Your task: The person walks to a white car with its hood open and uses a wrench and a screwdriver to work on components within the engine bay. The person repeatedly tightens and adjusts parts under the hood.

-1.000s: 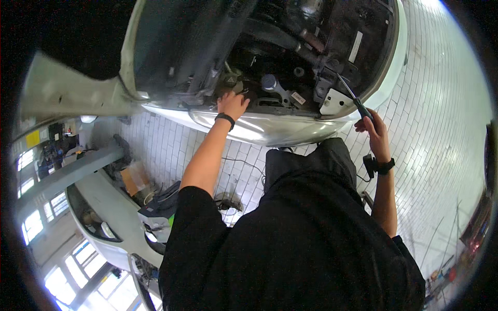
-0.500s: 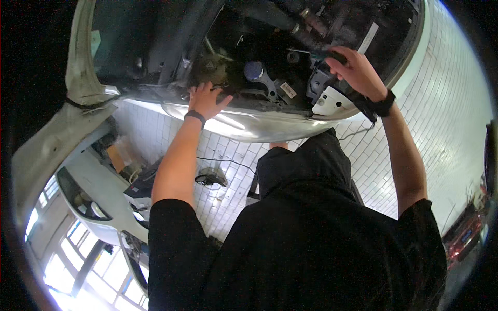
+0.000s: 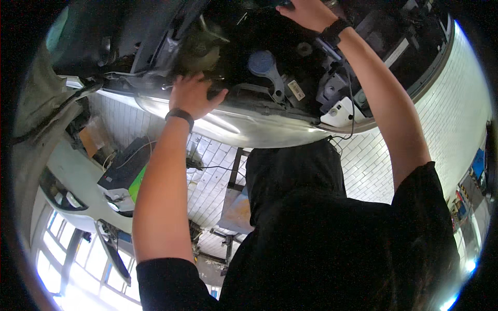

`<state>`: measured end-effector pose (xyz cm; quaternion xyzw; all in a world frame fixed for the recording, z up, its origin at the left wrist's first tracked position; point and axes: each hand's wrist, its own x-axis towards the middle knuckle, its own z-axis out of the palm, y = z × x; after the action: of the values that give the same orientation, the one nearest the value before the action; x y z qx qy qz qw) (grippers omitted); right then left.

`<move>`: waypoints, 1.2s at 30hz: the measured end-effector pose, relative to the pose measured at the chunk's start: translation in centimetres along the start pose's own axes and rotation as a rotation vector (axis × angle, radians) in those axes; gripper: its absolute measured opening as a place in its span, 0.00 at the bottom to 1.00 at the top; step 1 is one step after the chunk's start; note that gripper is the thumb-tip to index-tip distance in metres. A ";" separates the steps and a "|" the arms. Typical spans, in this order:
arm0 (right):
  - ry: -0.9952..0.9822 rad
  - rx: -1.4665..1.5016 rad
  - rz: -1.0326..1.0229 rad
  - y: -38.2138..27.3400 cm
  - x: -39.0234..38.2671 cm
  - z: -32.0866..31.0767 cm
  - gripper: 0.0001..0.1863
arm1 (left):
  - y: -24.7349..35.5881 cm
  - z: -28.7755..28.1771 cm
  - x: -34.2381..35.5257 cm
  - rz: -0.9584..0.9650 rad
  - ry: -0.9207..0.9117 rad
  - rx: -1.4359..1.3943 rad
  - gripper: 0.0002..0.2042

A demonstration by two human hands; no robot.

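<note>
My left hand [image 3: 194,96], a dark band on its wrist, rests with spread fingers on the edge of a car's open engine bay. Beneath the palm runs the pale front body panel [image 3: 223,122]. My right hand [image 3: 309,14] reaches deep over the engine bay at the top of the view. One digit points left; the other fingers are cut off by the picture's edge, so whatever they may hold is hidden. Between the hands sits a round blue cap [image 3: 262,63] on a grey neck. A white bracket-like part [image 3: 338,113] lies at the bay's near right corner.
A thin black cable [image 3: 353,98] hangs from my right wristband down past the white part. Behind the panel lies a tiled floor [image 3: 212,155] with a dark case [image 3: 124,163] and a metal frame [image 3: 236,205]. Another pale car body [image 3: 83,176] stands at the left.
My right hand has moved up and left, farther over the engine bay; the thin-shafted, dark-handled tool it held is no longer visible. My left hand stays on the edge. The view has shifted.
</note>
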<state>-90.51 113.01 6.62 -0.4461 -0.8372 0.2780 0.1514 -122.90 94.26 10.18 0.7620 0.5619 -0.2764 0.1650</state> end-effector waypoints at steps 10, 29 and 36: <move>0.035 -0.039 0.090 0.3 1.0 4.7 0.19 | -0.7 0.7 0.0 0.114 0.256 -0.121 0.25; -0.012 0.012 0.198 1.4 -0.1 7.2 0.20 | -1.2 1.0 0.1 0.158 0.319 -0.173 0.21; 0.133 0.092 0.186 0.6 -1.7 7.4 0.20 | -1.1 0.9 0.1 0.162 0.352 -0.172 0.21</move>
<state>-92.86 109.44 0.34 -0.5320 -0.7665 0.2988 0.2006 -124.11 94.14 9.50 0.8243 0.5405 -0.0757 0.1506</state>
